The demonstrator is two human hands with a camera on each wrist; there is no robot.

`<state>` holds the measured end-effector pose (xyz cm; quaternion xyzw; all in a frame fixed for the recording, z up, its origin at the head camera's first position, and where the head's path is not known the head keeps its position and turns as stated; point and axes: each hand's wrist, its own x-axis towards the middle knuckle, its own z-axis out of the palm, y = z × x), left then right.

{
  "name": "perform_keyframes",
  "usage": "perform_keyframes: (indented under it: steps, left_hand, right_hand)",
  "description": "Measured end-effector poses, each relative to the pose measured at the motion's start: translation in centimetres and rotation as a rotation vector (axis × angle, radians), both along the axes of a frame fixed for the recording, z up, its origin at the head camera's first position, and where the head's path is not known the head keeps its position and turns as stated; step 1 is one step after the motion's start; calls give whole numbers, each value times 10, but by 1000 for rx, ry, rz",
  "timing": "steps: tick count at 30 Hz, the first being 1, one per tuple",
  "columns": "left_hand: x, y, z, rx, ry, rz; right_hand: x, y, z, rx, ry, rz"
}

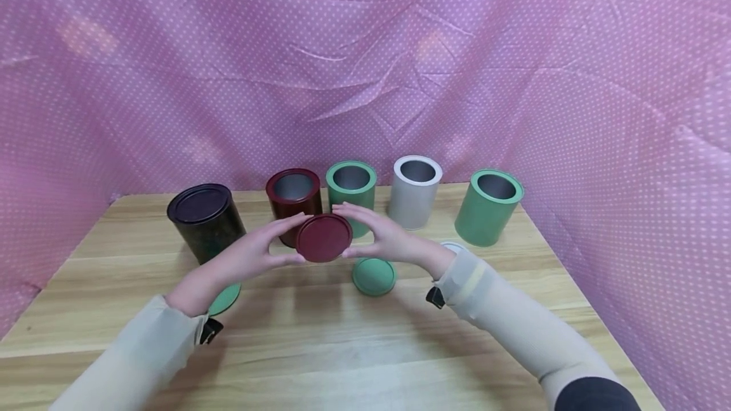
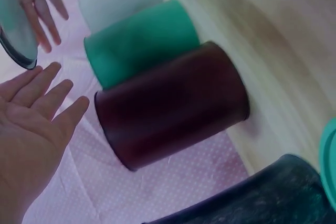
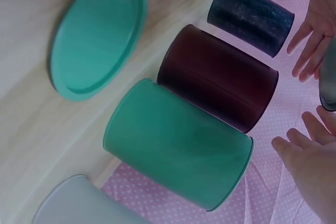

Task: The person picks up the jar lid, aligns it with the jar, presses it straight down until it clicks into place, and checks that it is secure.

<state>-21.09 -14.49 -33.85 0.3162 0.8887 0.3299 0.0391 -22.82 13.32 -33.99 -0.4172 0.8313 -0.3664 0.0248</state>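
A dark red round lid (image 1: 324, 238) is held up over the table between both hands, its flat face toward the head camera. My left hand (image 1: 259, 251) holds its left edge, fingers at the top and thumb below. On the opposite edge my right hand (image 1: 391, 240) grips it the same way. Just behind the lid stands a dark red can (image 1: 293, 198), its top uncovered and its lower part partly hidden by the left hand and lid. The lid's underside (image 2: 18, 30) looks pale in the left wrist view.
A black can with its lid on (image 1: 204, 214) stands at left. Open cans line the back: green (image 1: 356, 198), white (image 1: 412, 202) and green (image 1: 484, 214). A green lid (image 1: 374, 276) lies on the wooden table (image 1: 342, 360); another green lid (image 1: 226, 299) and a white lid (image 1: 454, 247) are partly hidden by the arms.
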Motion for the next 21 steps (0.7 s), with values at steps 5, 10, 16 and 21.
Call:
perform_keyframes:
  steps: [5, 10, 16, 21]
  left_hand:
    - [-2, -4, 8, 22, -9, -4]
    - [-2, -10, 16, -11, -27, 40]
    - [-6, -13, 25, -11, -18, 73]
    - [-10, -17, 28, -7, 31, 87]
  right_hand:
    - [-6, -4, 8, 13, 14, 14]
    - [-14, -8, 12, 28, 0, 22]
    - [-25, -14, 22, 44, -4, 29]
    - [-34, -19, 28, 58, 3, 34]
